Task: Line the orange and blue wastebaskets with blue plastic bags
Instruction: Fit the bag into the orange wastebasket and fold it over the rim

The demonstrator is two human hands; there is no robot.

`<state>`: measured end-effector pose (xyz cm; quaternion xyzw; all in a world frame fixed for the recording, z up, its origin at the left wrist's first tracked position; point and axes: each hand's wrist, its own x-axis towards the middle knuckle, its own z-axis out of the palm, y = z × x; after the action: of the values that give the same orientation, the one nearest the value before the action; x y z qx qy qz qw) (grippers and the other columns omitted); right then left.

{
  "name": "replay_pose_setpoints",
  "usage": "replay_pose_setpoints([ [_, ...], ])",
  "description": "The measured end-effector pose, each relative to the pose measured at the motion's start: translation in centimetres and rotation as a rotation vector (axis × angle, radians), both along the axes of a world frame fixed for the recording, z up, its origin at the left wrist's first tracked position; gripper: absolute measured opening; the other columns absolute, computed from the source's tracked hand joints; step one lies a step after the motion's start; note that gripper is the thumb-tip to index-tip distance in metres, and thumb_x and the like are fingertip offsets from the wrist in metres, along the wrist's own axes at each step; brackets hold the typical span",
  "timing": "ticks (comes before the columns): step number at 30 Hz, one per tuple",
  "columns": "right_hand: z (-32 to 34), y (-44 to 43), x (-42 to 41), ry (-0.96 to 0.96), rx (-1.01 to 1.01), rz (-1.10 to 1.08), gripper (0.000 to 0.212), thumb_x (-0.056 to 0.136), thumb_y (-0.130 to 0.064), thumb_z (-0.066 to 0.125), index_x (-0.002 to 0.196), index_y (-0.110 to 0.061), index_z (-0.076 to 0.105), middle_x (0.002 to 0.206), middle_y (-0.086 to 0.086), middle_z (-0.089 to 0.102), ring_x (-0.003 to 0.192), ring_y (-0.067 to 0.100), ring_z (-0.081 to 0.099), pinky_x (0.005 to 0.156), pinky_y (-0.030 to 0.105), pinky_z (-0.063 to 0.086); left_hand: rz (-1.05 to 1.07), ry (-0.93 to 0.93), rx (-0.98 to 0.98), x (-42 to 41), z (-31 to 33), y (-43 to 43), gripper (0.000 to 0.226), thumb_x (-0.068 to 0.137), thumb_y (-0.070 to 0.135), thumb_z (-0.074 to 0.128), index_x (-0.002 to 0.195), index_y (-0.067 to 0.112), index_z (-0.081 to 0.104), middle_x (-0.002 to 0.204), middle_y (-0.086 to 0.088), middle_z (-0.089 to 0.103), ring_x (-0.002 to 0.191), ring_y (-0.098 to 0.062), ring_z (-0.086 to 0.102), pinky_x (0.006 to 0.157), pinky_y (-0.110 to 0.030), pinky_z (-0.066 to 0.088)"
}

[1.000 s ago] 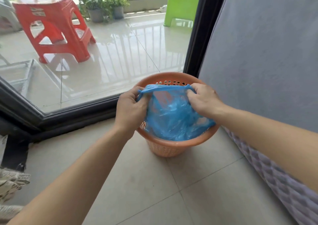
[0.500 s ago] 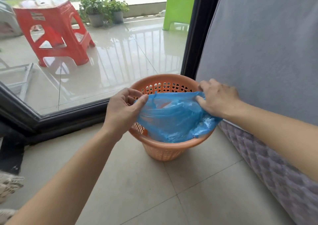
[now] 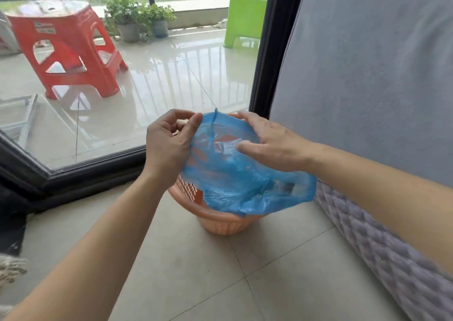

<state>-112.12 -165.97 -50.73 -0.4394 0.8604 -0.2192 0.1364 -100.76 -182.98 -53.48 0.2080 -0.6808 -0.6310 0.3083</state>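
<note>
At the centre of the frame, an orange wastebasket (image 3: 221, 225) stands on the tiled floor (image 3: 186, 271), between a glass door (image 3: 137, 95) at the left and a grey upright mattress (image 3: 367, 75) at the right. A blue plastic bag (image 3: 232, 173) is held over its mouth, mostly above the rim, with the lower folds sagging onto the near rim and spilling past it at the lower right. The left hand (image 3: 166, 146) pinches the bag's upper edge between thumb and curled fingers, apparently to anchor one side of the opening. The right hand (image 3: 274, 141) lies across the film with fingers spread and nearly straight along the far edge and the thumb on the near face; whether it grips the film or only presses on it cannot be told. This pose suggests the bag's mouth is being worked apart so that it can be stretched round the rim. The bag is not yet seated inside the basket, and no blue wastebasket is in view. Through the glass, a red stool (image 3: 66, 48) occupies the upper left and a green stool (image 3: 245, 19) the upper centre.
</note>
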Motion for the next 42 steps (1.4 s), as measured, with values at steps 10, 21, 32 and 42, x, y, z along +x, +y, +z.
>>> replay_pose_setpoints([
  [10,0.0,-0.8,-2.6,-0.106,-0.367,-0.384,0.04,0.101,-0.039,0.048,0.065,-0.023,0.053,0.059,-0.004,0.054,0.045,0.005,0.053,0.051,0.025,0.045,-0.251,-0.359,-0.107,1.6,-1.1,-1.8,0.068,0.064,0.06,0.074,0.119,0.022,0.061,0.11,0.0,0.067,0.1,-0.01,0.065,0.087,-0.025,0.052],
  [21,-1.7,-0.7,-3.5,-0.025,-0.275,-0.351,0.038,0.096,-0.047,0.051,0.084,-0.012,0.063,0.067,-0.004,0.058,0.062,0.011,0.053,0.062,0.031,0.045,0.049,-0.21,-0.082,0.3,-1.8,-2.3,0.022,0.1,0.031,0.051,0.093,0.011,0.056,0.079,-0.009,0.058,0.069,-0.02,0.055,0.066,-0.048,0.054],
  [32,-2.9,-3.4,-6.9,-0.078,-0.238,-0.204,0.034,0.092,-0.048,0.061,0.083,-0.016,0.069,0.069,-0.007,0.059,0.063,0.009,0.053,0.063,0.029,0.044,-0.001,-0.493,-0.515,-2.8,-0.6,-5.6,0.052,0.089,0.059,0.053,0.124,0.02,0.059,0.116,0.002,0.065,0.109,-0.018,0.06,0.095,-0.04,0.05],
  [42,-2.4,-3.7,-8.0,0.236,-0.208,-0.099,0.06,0.081,-0.06,0.065,0.122,-0.028,0.036,0.109,-0.004,0.051,0.087,0.017,0.06,0.075,0.033,0.048,-0.092,-0.494,-0.557,-9.9,1.6,-7.6,0.016,0.092,0.027,0.061,0.093,0.013,0.07,0.071,0.002,0.055,0.06,-0.017,0.048,0.054,-0.022,0.035],
])
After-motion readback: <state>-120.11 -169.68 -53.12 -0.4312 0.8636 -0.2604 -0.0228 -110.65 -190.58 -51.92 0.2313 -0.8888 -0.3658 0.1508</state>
